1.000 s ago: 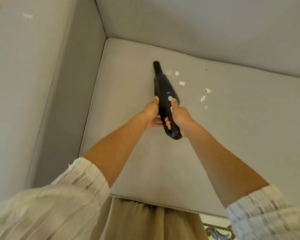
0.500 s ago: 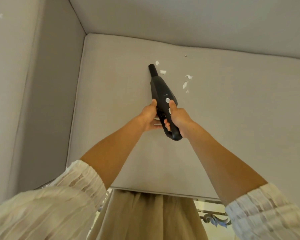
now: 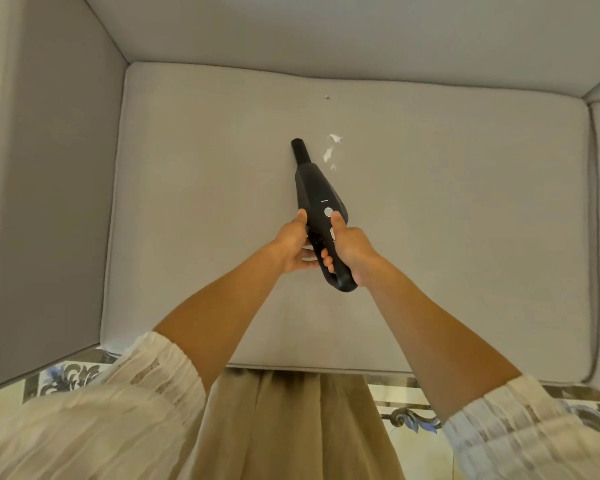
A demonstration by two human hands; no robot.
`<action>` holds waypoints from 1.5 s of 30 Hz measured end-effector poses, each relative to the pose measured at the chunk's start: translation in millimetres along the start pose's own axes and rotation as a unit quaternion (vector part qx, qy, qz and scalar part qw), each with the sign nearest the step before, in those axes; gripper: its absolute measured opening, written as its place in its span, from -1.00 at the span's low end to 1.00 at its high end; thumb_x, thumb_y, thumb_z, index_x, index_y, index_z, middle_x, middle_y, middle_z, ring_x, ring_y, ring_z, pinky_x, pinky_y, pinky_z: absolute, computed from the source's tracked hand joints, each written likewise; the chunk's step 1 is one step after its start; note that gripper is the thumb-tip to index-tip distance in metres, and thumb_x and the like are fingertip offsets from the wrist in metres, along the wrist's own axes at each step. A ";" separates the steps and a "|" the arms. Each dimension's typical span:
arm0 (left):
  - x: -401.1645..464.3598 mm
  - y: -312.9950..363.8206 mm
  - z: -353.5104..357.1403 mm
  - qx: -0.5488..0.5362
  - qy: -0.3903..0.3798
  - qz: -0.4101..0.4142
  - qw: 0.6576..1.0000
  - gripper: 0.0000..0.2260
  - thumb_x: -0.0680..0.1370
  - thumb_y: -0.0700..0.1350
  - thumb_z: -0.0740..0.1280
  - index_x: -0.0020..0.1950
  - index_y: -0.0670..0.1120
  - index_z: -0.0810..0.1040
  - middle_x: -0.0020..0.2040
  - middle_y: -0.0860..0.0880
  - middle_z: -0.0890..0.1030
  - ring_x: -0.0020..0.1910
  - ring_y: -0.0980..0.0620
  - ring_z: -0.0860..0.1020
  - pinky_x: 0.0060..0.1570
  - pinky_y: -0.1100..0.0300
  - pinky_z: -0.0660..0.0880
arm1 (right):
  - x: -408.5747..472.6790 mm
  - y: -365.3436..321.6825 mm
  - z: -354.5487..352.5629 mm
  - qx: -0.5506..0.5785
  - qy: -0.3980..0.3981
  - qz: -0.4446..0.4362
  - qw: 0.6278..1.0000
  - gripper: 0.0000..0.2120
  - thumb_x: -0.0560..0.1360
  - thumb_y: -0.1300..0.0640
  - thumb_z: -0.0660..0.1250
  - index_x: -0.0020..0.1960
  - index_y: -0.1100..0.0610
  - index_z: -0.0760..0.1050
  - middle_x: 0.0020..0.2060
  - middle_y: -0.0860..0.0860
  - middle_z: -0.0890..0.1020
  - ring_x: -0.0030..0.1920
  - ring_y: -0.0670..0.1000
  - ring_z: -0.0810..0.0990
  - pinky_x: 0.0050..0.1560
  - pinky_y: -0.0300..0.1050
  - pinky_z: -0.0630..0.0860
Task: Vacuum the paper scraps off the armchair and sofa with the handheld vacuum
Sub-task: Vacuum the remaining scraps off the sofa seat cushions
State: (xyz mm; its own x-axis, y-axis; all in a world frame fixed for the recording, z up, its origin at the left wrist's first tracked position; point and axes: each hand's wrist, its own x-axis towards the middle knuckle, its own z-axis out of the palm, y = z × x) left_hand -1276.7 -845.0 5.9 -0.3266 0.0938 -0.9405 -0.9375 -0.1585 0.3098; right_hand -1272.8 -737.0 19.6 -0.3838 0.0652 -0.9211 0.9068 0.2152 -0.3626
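while both hands' fingers (image 3: 327, 261) wrap vacuum (image 3: 317, 206)

Both arms reach forward and down, bare to the elbows, sleeves bunched. Right hand (image 3: 352, 249) grips the vacuum (image 3: 317, 202) handle, thumb laid along the top. Left hand (image 3: 293, 245) cups the body's side, thumb up, fingers (image 3: 307, 259) curled beneath.
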 end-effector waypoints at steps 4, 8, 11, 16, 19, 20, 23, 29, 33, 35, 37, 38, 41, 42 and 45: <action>-2.7 -12.1 24.6 0.020 -0.006 -0.003 1.000 -0.60 0.69 0.15 -0.05 -0.05 -0.02 0.48 -0.05 -0.10 0.58 0.02 -0.14 0.57 0.23 -0.08 0.50 | -5.6 15.1 -24.1 0.019 -0.002 0.014 1.000 -0.38 0.61 -0.28 0.02 0.07 0.26 0.53 -0.36 0.10 0.55 -0.44 0.02 0.49 -0.39 -0.13 0.47; -6.6 -24.7 45.7 0.029 -0.010 -0.014 0.999 -0.60 0.69 0.16 -0.05 -0.06 -0.01 0.47 -0.04 -0.09 0.58 0.06 -0.15 0.57 0.23 -0.09 0.50 | -13.2 30.1 -45.3 0.029 -0.004 0.022 0.999 -0.39 0.62 -0.26 0.01 0.03 0.26 0.53 -0.39 0.10 0.54 -0.47 0.02 0.48 -0.40 -0.14 0.48; -7.7 -31.8 57.2 0.035 -0.007 -0.020 0.999 -0.60 0.69 0.15 -0.05 -0.06 -0.01 0.47 -0.05 -0.10 0.57 -0.01 -0.13 0.58 0.16 -0.06 0.52 | -16.2 37.7 -56.6 0.033 -0.006 0.026 0.999 -0.39 0.61 -0.26 0.01 0.02 0.26 0.53 -0.40 0.10 0.54 -0.48 0.02 0.48 -0.40 -0.14 0.48; -8.0 -35.6 80.8 0.040 -0.012 -0.028 0.999 -0.59 0.69 0.15 -0.05 -0.06 -0.03 0.47 -0.06 -0.10 0.57 -0.04 -0.11 0.57 0.11 -0.05 0.52 | -18.7 46.0 -78.6 0.046 0.003 0.036 0.998 -0.40 0.62 -0.24 0.02 0.05 0.28 0.52 -0.42 0.10 0.53 -0.50 0.01 0.47 -0.46 -0.19 0.47; -4.4 -30.8 90.9 0.040 -0.009 -0.027 0.999 -0.59 0.69 0.15 -0.06 -0.06 -0.03 0.47 -0.07 -0.09 0.56 -0.06 -0.11 0.57 0.12 -0.05 0.51 | -16.3 40.0 -89.5 0.044 -0.001 0.032 0.999 -0.41 0.63 -0.24 0.01 -0.02 0.27 0.51 -0.44 0.09 0.52 -0.53 -0.01 0.46 -0.48 -0.21 0.46; -2.2 -28.0 92.9 0.039 -0.009 -0.025 0.999 -0.59 0.69 0.15 -0.06 -0.06 -0.03 0.47 -0.07 -0.09 0.56 -0.06 -0.10 0.56 0.12 -0.05 0.50 | -14.6 36.6 -92.1 0.044 -0.001 0.031 0.999 -0.41 0.63 -0.24 0.01 -0.02 0.27 0.51 -0.44 0.09 0.52 -0.53 -0.01 0.46 -0.48 -0.22 0.45; 5.7 -16.6 95.1 0.041 -0.005 -0.014 0.999 -0.59 0.69 0.14 -0.06 -0.08 -0.02 0.47 -0.09 -0.07 0.56 -0.08 -0.10 0.57 0.12 -0.05 0.51 | -7.0 24.8 -95.4 0.046 -0.008 0.029 0.998 -0.41 0.63 -0.24 0.02 0.03 0.27 0.52 -0.42 0.09 0.53 -0.52 -0.01 0.46 -0.48 -0.21 0.46; 23.5 12.6 91.6 0.026 0.012 0.007 1.000 -0.59 0.69 0.14 -0.02 -0.04 -0.07 0.48 -0.02 -0.14 0.60 -0.12 -0.12 0.58 0.21 -0.10 0.51 | 10.5 -5.9 -95.3 0.045 -0.025 0.006 0.999 -0.42 0.63 -0.23 0.01 -0.01 0.27 0.50 -0.44 0.09 0.51 -0.55 -0.02 0.45 -0.51 -0.22 0.44; 34.0 33.8 91.1 0.017 0.015 0.021 1.000 -0.58 0.69 0.15 -0.04 -0.04 -0.07 0.49 -0.02 -0.13 0.60 -0.10 -0.12 0.58 0.23 -0.09 0.50 | 21.3 -30.1 -97.5 0.035 -0.038 -0.005 0.999 -0.42 0.63 -0.24 0.01 -0.05 0.26 0.49 -0.45 0.08 0.51 -0.55 -0.02 0.44 -0.51 -0.24 0.44; 36.9 44.5 90.3 0.018 0.020 0.024 0.999 -0.58 0.69 0.15 -0.04 -0.05 -0.06 0.49 -0.03 -0.12 0.60 -0.06 -0.13 0.58 0.20 -0.08 0.51 | 26.7 -41.8 -97.7 0.031 -0.039 -0.006 0.999 -0.42 0.63 -0.24 0.02 -0.03 0.26 0.49 -0.45 0.08 0.51 -0.56 -0.03 0.44 -0.51 -0.25 0.44; 40.6 54.6 89.7 0.020 0.019 0.026 0.999 -0.59 0.69 0.14 -0.04 -0.06 -0.05 0.48 -0.05 -0.11 0.59 -0.01 -0.14 0.58 0.19 -0.06 0.51 | 32.4 -51.7 -97.5 0.028 -0.040 -0.007 0.999 -0.43 0.62 -0.24 0.03 -0.01 0.26 0.49 -0.44 0.08 0.51 -0.56 -0.03 0.45 -0.51 -0.25 0.44; 41.4 58.6 89.1 0.022 0.019 0.028 0.999 -0.59 0.69 0.15 -0.04 -0.06 -0.05 0.47 -0.05 -0.10 0.59 0.01 -0.14 0.58 0.19 -0.06 0.51 | 34.5 -55.1 -96.8 0.029 -0.040 -0.008 0.999 -0.43 0.62 -0.24 0.02 -0.01 0.25 0.49 -0.44 0.08 0.51 -0.56 -0.03 0.45 -0.51 -0.25 0.44; 46.8 70.2 86.1 0.026 0.025 0.032 0.999 -0.59 0.69 0.15 -0.04 -0.05 -0.05 0.48 -0.04 -0.10 0.60 -0.03 -0.12 0.59 0.17 -0.04 0.52 | 43.0 -65.6 -93.8 0.029 -0.040 -0.015 0.999 -0.43 0.62 -0.25 0.02 -0.02 0.25 0.49 -0.44 0.08 0.52 -0.55 -0.02 0.45 -0.50 -0.24 0.45; 48.3 73.2 84.4 0.023 0.028 0.035 0.999 -0.59 0.69 0.16 -0.04 -0.04 -0.05 0.49 -0.03 -0.10 0.60 -0.06 -0.11 0.59 0.16 -0.04 0.53 | 46.1 -68.6 -91.9 0.026 -0.041 -0.017 0.999 -0.42 0.62 -0.25 0.02 -0.01 0.25 0.49 -0.43 0.08 0.52 -0.54 -0.02 0.45 -0.50 -0.24 0.45; 49.4 73.0 81.2 0.014 0.029 0.040 0.999 -0.58 0.68 0.17 -0.03 -0.02 -0.05 0.49 0.00 -0.11 0.61 -0.08 -0.10 0.58 0.20 -0.04 0.52 | 48.1 -68.5 -88.1 0.024 -0.041 -0.019 0.999 -0.42 0.62 -0.25 0.00 0.00 0.25 0.49 -0.42 0.08 0.52 -0.53 -0.03 0.45 -0.49 -0.24 0.46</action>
State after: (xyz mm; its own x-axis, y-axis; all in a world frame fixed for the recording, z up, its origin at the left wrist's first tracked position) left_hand -1370.9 -772.1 -6.7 -0.3929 0.0242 -0.9193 -0.9124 -0.1347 0.3864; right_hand -1368.7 -662.7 12.6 -0.4047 -0.0231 -0.9141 0.8998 0.1681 -0.4026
